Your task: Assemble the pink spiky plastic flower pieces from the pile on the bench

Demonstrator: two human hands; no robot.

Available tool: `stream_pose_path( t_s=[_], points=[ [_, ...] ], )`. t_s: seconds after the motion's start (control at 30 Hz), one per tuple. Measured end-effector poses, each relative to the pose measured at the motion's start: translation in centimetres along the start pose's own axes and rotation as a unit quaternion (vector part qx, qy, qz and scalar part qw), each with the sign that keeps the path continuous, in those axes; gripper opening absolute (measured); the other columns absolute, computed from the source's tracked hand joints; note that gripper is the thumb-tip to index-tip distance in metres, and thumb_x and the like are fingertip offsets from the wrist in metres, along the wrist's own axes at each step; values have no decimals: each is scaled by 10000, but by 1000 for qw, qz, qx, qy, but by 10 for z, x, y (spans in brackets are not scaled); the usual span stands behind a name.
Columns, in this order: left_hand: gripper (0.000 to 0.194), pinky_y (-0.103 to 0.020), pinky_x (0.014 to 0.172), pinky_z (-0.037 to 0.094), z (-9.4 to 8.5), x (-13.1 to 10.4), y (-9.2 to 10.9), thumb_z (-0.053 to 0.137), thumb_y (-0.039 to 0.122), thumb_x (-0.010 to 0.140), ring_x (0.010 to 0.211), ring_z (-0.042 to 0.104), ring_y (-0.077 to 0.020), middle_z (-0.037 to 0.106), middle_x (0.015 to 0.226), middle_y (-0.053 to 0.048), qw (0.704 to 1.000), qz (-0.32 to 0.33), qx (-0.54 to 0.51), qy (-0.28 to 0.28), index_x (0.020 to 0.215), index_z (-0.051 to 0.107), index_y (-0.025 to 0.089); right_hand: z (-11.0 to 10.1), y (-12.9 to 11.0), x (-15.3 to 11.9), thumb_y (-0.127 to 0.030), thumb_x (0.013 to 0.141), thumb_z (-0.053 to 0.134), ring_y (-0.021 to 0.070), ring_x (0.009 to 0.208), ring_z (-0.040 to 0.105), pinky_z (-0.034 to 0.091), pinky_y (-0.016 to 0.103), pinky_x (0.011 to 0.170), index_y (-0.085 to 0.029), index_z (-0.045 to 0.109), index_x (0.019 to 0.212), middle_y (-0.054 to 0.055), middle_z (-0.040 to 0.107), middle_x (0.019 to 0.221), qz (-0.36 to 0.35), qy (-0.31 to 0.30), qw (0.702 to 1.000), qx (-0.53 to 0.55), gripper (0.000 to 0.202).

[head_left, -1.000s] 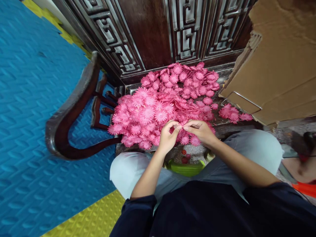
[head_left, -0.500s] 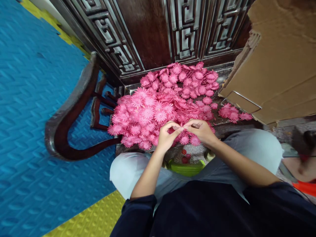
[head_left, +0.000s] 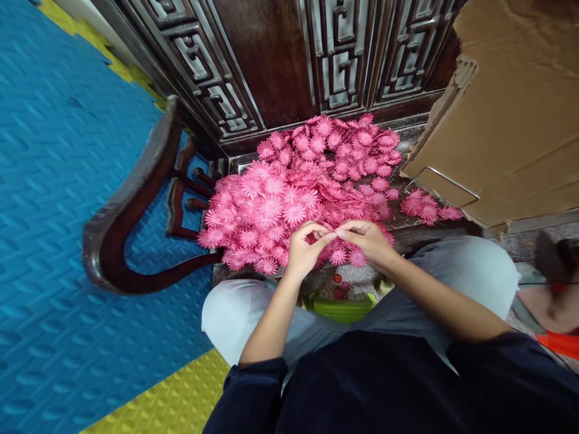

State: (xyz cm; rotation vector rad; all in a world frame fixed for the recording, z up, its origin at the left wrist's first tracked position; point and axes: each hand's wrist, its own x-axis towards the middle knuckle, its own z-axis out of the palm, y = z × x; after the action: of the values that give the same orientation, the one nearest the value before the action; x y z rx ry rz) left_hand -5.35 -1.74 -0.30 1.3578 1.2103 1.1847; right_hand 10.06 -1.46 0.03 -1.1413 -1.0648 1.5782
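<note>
My left hand (head_left: pixel 306 248) and my right hand (head_left: pixel 368 242) meet at their fingertips over the front edge of a heap of pink artificial flower heads (head_left: pixel 271 208). Each has thumb and forefinger pinched together. Whatever lies between the fingertips is too small and too covered to make out, and pink flowers show right behind it. Loose flower heads (head_left: pixel 357 258) lie just below my hands. Behind the large heap, flatter pink flower pieces (head_left: pixel 344 147) spread toward the carved backrest.
The flowers lie on a dark wooden bench with a carved backrest (head_left: pixel 284 60) and a curved armrest (head_left: pixel 106 241). A cardboard sheet (head_left: pixel 520 120) leans at right, near a few flower heads (head_left: pixel 425 206) and a metal wire loop (head_left: pixel 447 179). A green plastic object (head_left: pixel 341 308) sits between my knees.
My hands stay fingertip to fingertip in the same place, with only a very slight shift of the fingers. The flowers have not moved.
</note>
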Motion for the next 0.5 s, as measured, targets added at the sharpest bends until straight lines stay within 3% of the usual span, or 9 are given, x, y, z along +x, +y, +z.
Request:
stream_pose_path(
  t_s=[0.5],
  points=[
    [98, -236, 616, 425, 4, -4, 3, 722, 271, 680, 631, 522, -97, 589, 664, 7, 998, 42, 40, 23, 686, 684, 181, -2, 0, 1, -336, 582, 756, 129, 684, 584, 440, 305, 767, -200, 701, 647, -11, 679, 672, 21, -1, 1000, -3, 160]
  ],
)
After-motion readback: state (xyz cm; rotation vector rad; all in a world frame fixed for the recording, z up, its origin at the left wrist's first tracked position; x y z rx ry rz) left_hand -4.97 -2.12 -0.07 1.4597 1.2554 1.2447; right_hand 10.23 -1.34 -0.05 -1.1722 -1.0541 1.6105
